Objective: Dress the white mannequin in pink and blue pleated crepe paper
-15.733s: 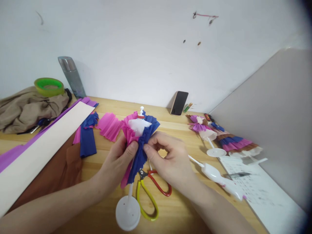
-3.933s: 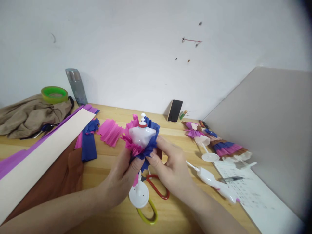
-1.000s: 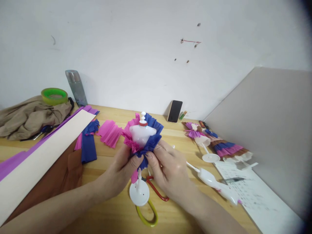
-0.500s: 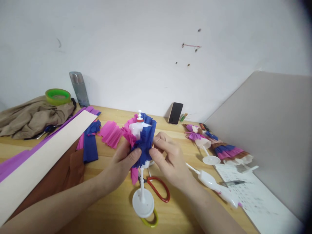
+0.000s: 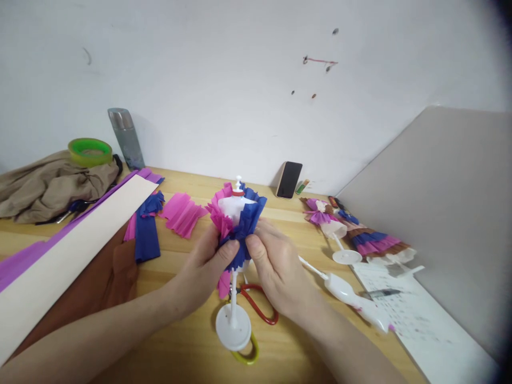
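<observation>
A small white mannequin (image 5: 232,207) on a stand with a round base (image 5: 233,327) is held between my two hands. Pleated blue paper (image 5: 251,213) wraps its right side and waist, and pleated pink paper (image 5: 219,212) its left. My left hand (image 5: 206,261) is closed on the papers at the waist, thumb on the blue. My right hand (image 5: 278,261) grips the blue paper from the other side, thumb in front, other fingers mostly hidden behind. Scissors with red (image 5: 260,306) and yellow handles lie under the stand.
Crepe paper strips and a long cream strip (image 5: 80,250) lie left, near a pink piece (image 5: 184,214), cloth, green tape (image 5: 90,152) and a bottle (image 5: 127,138). A phone (image 5: 289,180) leans on the wall. Right are a second mannequin (image 5: 354,301), paper dresses (image 5: 374,240) and a marked sheet (image 5: 428,330).
The blue paper is pressed in tighter at the waist and flares outward above. My right fingers have closed in behind it. The mannequin's top has tilted slightly right, and the view has shifted a little.
</observation>
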### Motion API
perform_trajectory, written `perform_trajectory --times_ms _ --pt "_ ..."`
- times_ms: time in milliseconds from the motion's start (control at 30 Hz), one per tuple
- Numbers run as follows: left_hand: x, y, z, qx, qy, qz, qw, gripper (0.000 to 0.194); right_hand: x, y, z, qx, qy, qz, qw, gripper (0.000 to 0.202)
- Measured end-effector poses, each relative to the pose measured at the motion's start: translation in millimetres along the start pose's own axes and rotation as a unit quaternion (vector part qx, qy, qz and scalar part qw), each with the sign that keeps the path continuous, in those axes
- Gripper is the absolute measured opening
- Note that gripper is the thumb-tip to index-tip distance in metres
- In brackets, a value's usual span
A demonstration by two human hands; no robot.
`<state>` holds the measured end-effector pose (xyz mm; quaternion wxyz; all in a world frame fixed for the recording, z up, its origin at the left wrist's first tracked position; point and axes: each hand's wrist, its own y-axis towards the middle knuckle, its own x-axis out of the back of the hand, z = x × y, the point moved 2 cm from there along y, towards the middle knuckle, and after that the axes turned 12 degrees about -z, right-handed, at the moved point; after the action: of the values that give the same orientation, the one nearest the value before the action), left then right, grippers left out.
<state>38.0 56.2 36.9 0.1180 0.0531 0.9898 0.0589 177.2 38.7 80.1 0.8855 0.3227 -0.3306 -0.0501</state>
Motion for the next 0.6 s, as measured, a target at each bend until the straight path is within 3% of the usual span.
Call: perform_trajectory --times_ms 233,600 --pt "-7.3 -5.5 -7.2 -0.046 0.036 -0.027 0.998 0.035 1.5 -3.1 7.9 0.015 -0.033 0.011 0.999 0.028" --pt "-10.2 -11.0 -4.0 -0.063 0.078 -0.087 0.991 0.038 -14.6 -2.1 -4.2 -0.09 0.12 0.005 0.989 0.031"
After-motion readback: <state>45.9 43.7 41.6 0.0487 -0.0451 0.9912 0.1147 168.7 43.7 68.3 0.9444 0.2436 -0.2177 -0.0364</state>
